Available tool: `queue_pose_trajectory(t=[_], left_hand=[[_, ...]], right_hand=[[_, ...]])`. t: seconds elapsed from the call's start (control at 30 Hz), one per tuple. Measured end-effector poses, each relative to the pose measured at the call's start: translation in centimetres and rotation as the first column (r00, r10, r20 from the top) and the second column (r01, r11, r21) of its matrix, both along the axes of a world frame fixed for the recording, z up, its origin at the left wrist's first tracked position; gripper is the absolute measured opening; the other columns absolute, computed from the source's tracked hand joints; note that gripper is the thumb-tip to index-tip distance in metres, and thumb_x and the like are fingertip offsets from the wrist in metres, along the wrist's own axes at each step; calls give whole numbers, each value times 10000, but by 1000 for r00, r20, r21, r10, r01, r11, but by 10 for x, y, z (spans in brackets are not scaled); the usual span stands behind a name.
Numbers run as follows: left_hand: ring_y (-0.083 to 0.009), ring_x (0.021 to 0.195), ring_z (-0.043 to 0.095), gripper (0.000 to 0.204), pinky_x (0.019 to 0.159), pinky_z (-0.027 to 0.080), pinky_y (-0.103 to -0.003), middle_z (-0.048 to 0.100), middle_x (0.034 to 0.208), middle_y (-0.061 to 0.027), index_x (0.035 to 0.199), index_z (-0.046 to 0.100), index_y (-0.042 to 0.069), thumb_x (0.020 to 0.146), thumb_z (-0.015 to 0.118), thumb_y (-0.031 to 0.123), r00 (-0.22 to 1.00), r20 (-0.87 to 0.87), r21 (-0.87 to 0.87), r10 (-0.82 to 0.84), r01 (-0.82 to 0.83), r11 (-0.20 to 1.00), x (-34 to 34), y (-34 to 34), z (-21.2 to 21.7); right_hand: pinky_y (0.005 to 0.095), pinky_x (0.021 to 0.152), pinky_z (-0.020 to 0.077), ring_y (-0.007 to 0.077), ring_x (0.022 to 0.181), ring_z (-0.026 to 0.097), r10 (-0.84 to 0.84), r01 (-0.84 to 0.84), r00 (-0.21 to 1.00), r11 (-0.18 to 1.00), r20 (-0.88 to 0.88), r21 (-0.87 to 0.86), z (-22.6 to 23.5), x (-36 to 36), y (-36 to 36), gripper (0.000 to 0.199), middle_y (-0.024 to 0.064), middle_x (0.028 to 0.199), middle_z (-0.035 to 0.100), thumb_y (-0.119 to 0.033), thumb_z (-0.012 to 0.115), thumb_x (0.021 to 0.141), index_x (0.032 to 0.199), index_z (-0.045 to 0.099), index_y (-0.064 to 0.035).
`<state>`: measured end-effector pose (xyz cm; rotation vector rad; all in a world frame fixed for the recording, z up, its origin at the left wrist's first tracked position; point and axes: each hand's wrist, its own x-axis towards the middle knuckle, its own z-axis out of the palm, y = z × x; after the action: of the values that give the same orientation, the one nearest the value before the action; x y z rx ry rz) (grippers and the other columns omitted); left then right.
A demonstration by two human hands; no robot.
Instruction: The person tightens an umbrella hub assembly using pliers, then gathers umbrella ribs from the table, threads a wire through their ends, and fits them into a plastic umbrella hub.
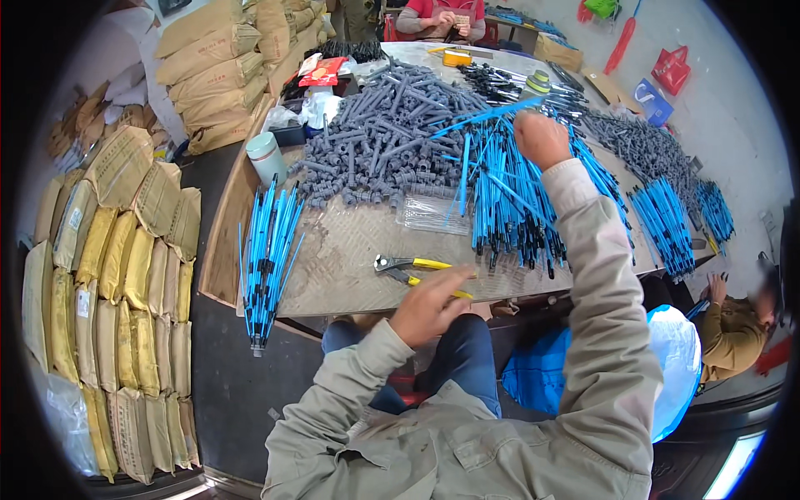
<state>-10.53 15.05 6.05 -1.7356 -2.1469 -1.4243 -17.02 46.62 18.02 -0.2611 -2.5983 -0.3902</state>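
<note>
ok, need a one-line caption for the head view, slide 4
Seated worker's right hand lifts a blue rod from the pile of blue rods; left hand reaches for yellow-handled pliers on the table.

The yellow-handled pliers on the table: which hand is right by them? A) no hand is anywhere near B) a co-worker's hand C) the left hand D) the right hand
C: the left hand rests at the table's near edge with its fingers on the yellow handles of the pliers, while the right hand is raised far off over the blue rods, closed around one of them.
</note>
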Motion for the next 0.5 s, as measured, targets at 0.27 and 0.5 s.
queue_pose_trajectory(t=[0.27,0.5], left_hand=[[-334,1098,533,465,910,434,-368,546,1206,-181,1246,496,33,811,630,130,998,-47,30,29,-28,999,8,25,5],[-263,885,640,422,768,498,-311,635,1052,-146,1227,493,11,847,617,147,978,203,3,38,-39,999,-11,53,1]], right_hand=[[447,545,482,337,671,625,-194,204,962,978,-192,33,5,65,52,90,132,841,627,-154,518,813,878,562,-109],[398,519,457,298,629,605,-75,46,862,996,-502,-71,1,113,-18,59,98,780,612,-120,565,817,876,561,-125]])
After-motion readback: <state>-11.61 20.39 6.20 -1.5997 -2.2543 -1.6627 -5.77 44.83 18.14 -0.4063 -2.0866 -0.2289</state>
